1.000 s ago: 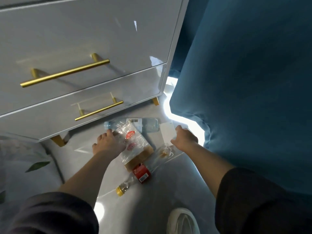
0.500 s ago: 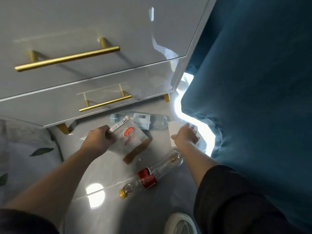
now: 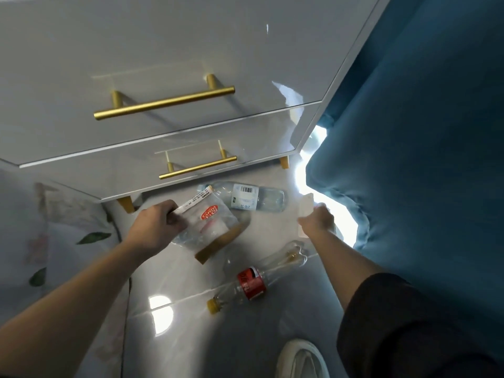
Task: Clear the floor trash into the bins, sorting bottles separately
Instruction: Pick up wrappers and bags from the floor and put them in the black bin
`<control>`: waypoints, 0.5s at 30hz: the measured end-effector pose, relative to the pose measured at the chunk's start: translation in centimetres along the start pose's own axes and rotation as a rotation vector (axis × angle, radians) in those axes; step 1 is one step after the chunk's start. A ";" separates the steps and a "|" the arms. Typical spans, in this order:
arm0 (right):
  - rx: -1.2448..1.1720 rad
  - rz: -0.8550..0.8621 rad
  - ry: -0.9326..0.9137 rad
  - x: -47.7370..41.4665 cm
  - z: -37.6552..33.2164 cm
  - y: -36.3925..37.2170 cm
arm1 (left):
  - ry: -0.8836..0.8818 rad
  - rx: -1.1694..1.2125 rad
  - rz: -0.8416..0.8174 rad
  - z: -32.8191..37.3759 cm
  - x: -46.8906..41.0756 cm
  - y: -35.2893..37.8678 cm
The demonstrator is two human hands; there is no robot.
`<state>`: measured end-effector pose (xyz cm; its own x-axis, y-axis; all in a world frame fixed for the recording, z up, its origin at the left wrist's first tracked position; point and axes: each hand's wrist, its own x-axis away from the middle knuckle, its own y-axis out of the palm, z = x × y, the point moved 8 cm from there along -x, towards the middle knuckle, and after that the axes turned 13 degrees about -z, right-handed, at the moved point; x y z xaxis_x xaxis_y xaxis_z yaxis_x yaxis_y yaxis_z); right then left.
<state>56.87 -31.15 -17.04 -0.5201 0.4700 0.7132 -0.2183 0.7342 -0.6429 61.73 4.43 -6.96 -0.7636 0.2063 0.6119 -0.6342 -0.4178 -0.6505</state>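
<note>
Head view, looking down on a glossy grey floor (image 3: 191, 336). Gripping a crinkly clear bag (image 3: 210, 227) in the left hand (image 3: 155, 227), fingers curling round its white-strip top, tan bottom edge hanging lowest; unable to tell whether touching the tiles. Holding a flat white card (image 3: 305, 207) in the right hand (image 3: 317, 221), thumb pressing it, beside the folded blue curtain (image 3: 422, 159). Not touching the ribbed clear bottle (image 3: 256, 199), lying sideways near the shiny white dresser (image 3: 163, 50), by its brass foot, nor the slim cola bottle (image 3: 251, 282), red-labelled, yellow-capped, lying mid-floor between the arms.
</note>
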 end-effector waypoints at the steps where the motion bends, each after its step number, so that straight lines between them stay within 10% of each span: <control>1: 0.010 0.018 -0.022 0.8 -0.3 -0.6 | 0.014 0.012 -0.002 0.2 0.3 -0.1; 15: 0.213 0.156 -0.353 25.2 -1.5 -13.9 | 0.392 0.024 -0.107 11.8 8.1 -3.5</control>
<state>48.02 -28.80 10.24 -0.8027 0.3433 0.4876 -0.2607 0.5333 -0.8048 59.21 -2.85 5.58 -0.6850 0.5691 0.4548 -0.7129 -0.3951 -0.5794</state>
